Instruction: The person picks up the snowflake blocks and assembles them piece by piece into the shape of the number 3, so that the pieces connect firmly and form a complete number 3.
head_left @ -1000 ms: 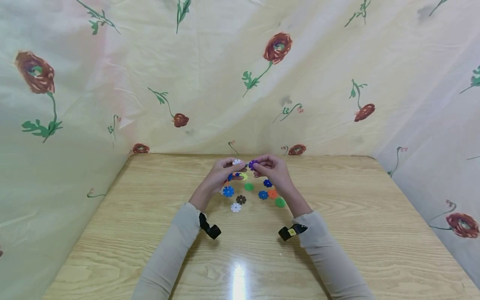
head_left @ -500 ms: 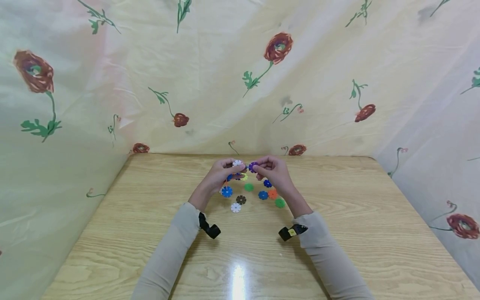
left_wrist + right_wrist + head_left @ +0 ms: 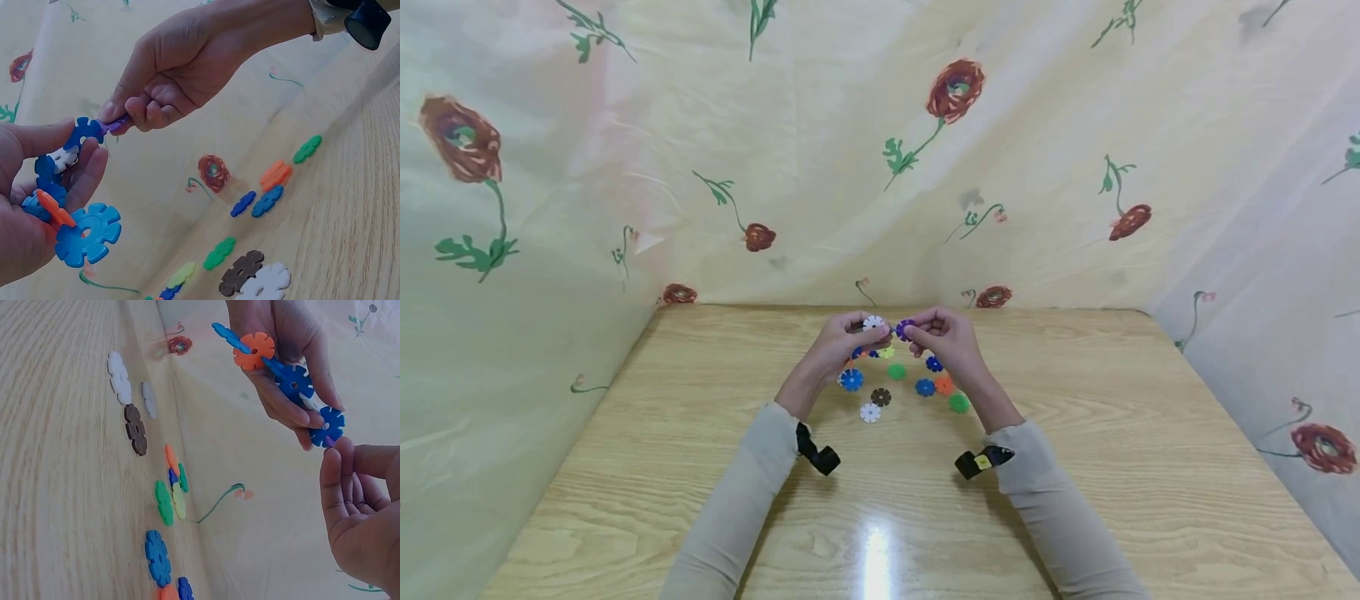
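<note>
My left hand (image 3: 841,346) holds a chain of slotted plastic flower discs. In the left wrist view the chain runs from a light blue disc (image 3: 103,236) through an orange disc (image 3: 54,208) and a white disc (image 3: 65,160) to a blue disc (image 3: 84,133) at thumb and fingertips. Between thumb and fingers, my right hand (image 3: 953,340) pinches a purple disc (image 3: 904,330), seen edge-on in the left wrist view, where its rim meets the blue disc. Both hands are raised above the table. In the right wrist view, fingertips cover most of the purple disc.
Loose discs lie on the wooden table (image 3: 1075,400) below the hands: a brown disc (image 3: 881,397), a white disc (image 3: 870,412), green discs, one at the right (image 3: 958,403), an orange disc (image 3: 943,384), and several others. A floral cloth (image 3: 820,167) hangs behind the table.
Both hands keep their grips and barely move. The purple disc stays against the chain, shifting only slightly. The whole head view has shifted a little.
</note>
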Tool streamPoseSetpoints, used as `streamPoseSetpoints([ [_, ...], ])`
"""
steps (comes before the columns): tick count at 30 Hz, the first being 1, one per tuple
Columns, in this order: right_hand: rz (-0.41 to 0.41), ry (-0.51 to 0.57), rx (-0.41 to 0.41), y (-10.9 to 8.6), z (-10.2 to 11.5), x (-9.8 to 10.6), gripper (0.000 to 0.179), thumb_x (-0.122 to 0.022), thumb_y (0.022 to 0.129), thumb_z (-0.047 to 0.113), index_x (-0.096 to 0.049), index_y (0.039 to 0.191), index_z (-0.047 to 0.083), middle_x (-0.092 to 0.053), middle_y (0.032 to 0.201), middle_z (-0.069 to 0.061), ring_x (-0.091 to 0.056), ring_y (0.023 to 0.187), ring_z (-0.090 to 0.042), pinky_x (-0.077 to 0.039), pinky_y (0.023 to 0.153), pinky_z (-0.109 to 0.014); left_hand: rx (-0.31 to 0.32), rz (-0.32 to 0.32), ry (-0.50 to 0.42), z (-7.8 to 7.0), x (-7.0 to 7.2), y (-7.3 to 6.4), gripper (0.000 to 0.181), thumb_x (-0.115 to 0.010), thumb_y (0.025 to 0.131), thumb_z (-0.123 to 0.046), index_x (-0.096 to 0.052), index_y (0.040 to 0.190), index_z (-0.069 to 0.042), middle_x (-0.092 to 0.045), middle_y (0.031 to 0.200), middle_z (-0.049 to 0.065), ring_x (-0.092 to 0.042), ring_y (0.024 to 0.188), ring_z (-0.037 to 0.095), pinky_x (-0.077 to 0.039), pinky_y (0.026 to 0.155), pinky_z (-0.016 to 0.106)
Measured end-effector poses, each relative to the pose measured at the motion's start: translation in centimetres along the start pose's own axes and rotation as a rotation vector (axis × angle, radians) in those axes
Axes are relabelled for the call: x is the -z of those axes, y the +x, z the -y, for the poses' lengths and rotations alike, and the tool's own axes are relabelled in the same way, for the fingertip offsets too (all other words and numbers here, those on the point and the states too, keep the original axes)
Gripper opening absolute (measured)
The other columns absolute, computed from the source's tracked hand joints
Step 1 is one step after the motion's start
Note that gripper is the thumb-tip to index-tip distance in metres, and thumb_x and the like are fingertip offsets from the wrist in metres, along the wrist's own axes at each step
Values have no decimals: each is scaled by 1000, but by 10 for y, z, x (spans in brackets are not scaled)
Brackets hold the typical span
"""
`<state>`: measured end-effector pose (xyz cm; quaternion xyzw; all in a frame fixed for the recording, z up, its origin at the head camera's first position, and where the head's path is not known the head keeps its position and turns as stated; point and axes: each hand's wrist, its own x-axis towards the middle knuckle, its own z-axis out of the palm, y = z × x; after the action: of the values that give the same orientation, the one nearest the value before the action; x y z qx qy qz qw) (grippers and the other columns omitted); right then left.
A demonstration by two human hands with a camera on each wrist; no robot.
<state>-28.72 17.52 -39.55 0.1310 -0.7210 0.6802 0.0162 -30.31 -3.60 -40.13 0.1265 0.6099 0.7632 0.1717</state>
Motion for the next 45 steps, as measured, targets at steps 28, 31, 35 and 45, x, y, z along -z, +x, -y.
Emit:
streamPoseSetpoints([
  [28,-84,57,-28,-2,5,-4,20,-68,96,2,-62,110,-11,-73,81,6,-67,65,-7,-60,65,-21,-36,116,-51,10,-6,4,46,-41,112,-25,-51,142,9,-60,131,19,-68,100,16,-37,115,65],
  [31,-93,56,-41,-2,5,-4,18,-69,96,2,-62,108,-9,-72,80,6,-68,65,-8,-60,65,-21,-31,112,-34,9,-8,2,44,-41,111,-19,-51,141,10,-62,125,17,-67,99,18,-39,114,65],
  [35,-95,52,-62,-2,4,-3,14,-69,96,4,-63,105,-5,-72,79,6,-68,65,-8,-60,65,-21,-13,123,-18,7,-10,1,41,-41,109,-13,-49,141,10,-63,112,6,-67,98,20,-40,113,65],
  [45,-41,14,-84,-1,4,0,18,-69,96,6,-63,106,-7,-71,78,5,-68,64,-9,-62,66,-24,-7,117,74,8,-13,1,24,-52,107,-15,-56,125,0,-63,116,6,-65,104,25,-57,100,47],
])
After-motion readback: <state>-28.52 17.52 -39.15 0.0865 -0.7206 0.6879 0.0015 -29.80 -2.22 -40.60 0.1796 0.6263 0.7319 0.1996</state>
